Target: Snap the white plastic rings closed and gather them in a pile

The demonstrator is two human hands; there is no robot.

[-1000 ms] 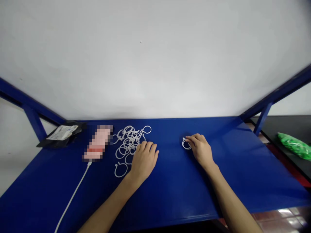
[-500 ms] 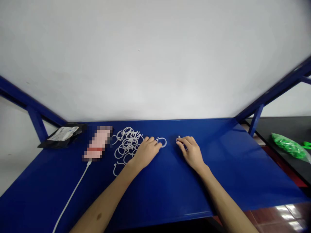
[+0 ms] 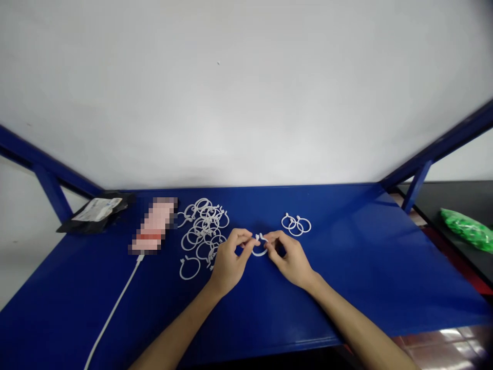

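Together, L hand (image 3: 230, 258), R hand (image 3: 290, 258), pinching ring (image 3: 259, 254)

Light: is spreading soft and moderately bright; its source is lying out of view.
Wall (image 3: 250, 103), beyond the fingers (image 3: 241, 235): is glowing palest, with its far right corner dimming.
Tabletop (image 3: 269, 313), beneath the fingers: is reading deep blue, darker leftward of them; a faint shadow is lying just past them.
Floor tiles (image 3: 450, 340), right of and nearer than the fingers: are throwing white glare.
Pink item (image 3: 156, 221), left of the fingers: is showing as coarse mosaic blocks.
Green bag (image 3: 466, 229), far right of the fingers: is appearing soft.
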